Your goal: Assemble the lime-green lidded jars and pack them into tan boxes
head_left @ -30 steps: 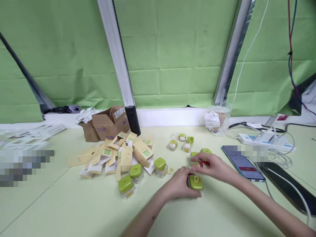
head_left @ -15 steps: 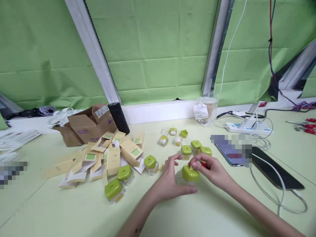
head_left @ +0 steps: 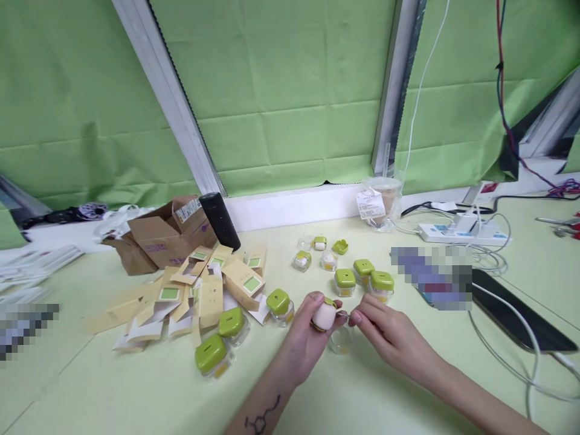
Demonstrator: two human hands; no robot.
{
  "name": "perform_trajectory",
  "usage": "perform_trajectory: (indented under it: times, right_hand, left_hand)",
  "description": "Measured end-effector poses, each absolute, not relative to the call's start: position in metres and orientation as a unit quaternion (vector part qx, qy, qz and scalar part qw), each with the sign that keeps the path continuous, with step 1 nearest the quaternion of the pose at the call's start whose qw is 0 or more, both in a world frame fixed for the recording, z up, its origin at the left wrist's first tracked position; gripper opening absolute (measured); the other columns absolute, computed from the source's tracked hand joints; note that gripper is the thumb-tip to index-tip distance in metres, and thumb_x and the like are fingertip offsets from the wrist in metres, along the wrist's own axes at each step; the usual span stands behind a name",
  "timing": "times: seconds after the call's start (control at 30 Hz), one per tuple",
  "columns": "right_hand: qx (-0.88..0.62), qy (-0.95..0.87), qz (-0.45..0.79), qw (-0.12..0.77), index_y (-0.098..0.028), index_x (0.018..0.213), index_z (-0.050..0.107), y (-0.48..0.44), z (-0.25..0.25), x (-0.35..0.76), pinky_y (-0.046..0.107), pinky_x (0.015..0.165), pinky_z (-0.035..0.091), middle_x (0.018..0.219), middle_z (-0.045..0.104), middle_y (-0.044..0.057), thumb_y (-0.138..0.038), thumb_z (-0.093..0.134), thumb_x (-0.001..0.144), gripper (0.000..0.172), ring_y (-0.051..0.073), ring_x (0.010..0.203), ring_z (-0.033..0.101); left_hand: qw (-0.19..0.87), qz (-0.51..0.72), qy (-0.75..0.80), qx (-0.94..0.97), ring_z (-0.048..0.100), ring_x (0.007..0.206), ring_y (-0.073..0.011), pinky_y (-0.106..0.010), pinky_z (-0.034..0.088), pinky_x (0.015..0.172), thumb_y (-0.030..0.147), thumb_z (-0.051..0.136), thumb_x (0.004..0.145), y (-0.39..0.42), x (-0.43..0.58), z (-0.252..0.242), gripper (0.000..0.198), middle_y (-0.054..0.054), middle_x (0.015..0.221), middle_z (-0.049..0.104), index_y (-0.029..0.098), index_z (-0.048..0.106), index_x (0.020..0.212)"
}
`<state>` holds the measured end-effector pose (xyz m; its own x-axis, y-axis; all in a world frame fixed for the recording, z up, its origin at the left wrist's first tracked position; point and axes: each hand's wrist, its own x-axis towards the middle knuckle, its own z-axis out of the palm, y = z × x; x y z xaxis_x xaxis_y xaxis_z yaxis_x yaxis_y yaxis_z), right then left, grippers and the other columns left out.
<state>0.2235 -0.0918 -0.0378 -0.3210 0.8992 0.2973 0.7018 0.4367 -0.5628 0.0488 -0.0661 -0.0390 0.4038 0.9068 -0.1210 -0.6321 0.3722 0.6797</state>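
Note:
My left hand [head_left: 301,344] is closed around a small rounded white piece with a green top [head_left: 324,315]. My right hand [head_left: 389,332] pinches a thin, metal-looking tool [head_left: 345,313], whose tip meets the right side of the white piece. The rest of the tool is hidden in my fingers. Just under both hands, a clear square jar [head_left: 342,342] stands on the table without its lid. Behind them are several green-lidded clear jars [head_left: 345,281]. Farther back lie a loose green cap [head_left: 339,246] and small jars with white pieces [head_left: 328,260].
On the left, opened small cartons [head_left: 209,302] are heaped before a brown cardboard box [head_left: 156,238] and a black cylinder [head_left: 219,220]. More green-lidded jars [head_left: 212,355] stand nearer me. To the right are a phone [head_left: 426,278], a black slab-like device [head_left: 521,314], cables and a power strip [head_left: 439,232].
The green-topped piece has come off the clear jar into my left hand, turned so its white side shows. The jar stays on the table. My right hand now holds the tool against the piece.

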Motion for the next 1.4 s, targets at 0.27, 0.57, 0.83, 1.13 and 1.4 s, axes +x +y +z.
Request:
perform_trajectory:
  times: [0.27, 0.57, 0.83, 1.13, 1.4]
  right_hand:
    - [-0.507, -0.813, 0.116, 0.26, -0.021, 0.077, 0.053, -0.092, -0.044, 0.221, 0.026, 0.056, 0.042, 0.074, 0.056, 0.002, -0.034, 0.023, 0.099, 0.04, 0.015, 0.063, 0.059]
    - [-0.5, -0.809, 0.006, 0.308, -0.021, 0.082, 0.051, -0.094, -0.052, 0.216, 0.023, 0.046, 0.038, 0.07, 0.065, 0.001, -0.033, 0.022, 0.099, 0.036, 0.013, 0.052, 0.062]
    - [-0.472, -0.821, -0.004, 0.322, -0.021, 0.091, 0.049, -0.096, -0.051, 0.217, 0.022, 0.045, 0.04, 0.075, 0.067, 0.001, -0.027, 0.024, 0.099, 0.027, 0.013, 0.053, 0.064]
    - [-0.417, -0.832, -0.227, 0.288, -0.018, 0.128, 0.044, -0.093, -0.061, 0.226, 0.023, 0.042, 0.034, 0.059, 0.056, -0.003, -0.007, 0.024, 0.093, 0.042, 0.011, 0.04, 0.051]
    - [-0.402, -0.828, -0.25, 0.3, -0.017, 0.118, 0.056, -0.088, -0.06, 0.225, 0.023, 0.041, 0.033, 0.057, 0.055, -0.003, -0.006, 0.034, 0.085, 0.042, 0.01, 0.038, 0.05]
  left_hand:
    - [0.767, 0.462, 0.288, 0.34, 0.058, 0.072, -0.0105, -0.023, 0.043, 0.063, 0.033, 0.056, 0.085, -0.072, 0.053, -0.038, 0.018, -0.002, 0.085, 0.06, 0.015, 0.053, 0.085]
    - [0.759, 0.475, 0.316, 0.313, 0.059, 0.08, -0.0147, -0.023, 0.042, 0.06, 0.037, 0.062, 0.08, -0.079, 0.058, -0.032, 0.024, -0.006, 0.092, 0.06, 0.017, 0.053, 0.091]
    - [0.782, 0.449, 0.283, 0.327, 0.057, 0.077, -0.0128, -0.024, 0.044, 0.062, 0.035, 0.056, 0.085, -0.08, 0.055, -0.032, 0.021, -0.004, 0.089, 0.057, 0.017, 0.048, 0.092]
    - [0.799, 0.403, 0.269, 0.356, 0.053, 0.069, -0.0115, -0.024, 0.042, 0.058, 0.026, 0.059, 0.082, -0.081, 0.055, -0.036, 0.019, -0.002, 0.076, 0.055, 0.012, 0.053, 0.092]
    - [0.81, 0.408, 0.293, 0.303, 0.055, 0.069, -0.0117, -0.023, 0.042, 0.057, 0.019, 0.064, 0.074, -0.084, 0.058, -0.036, 0.016, 0.0, 0.076, 0.052, 0.015, 0.051, 0.082]
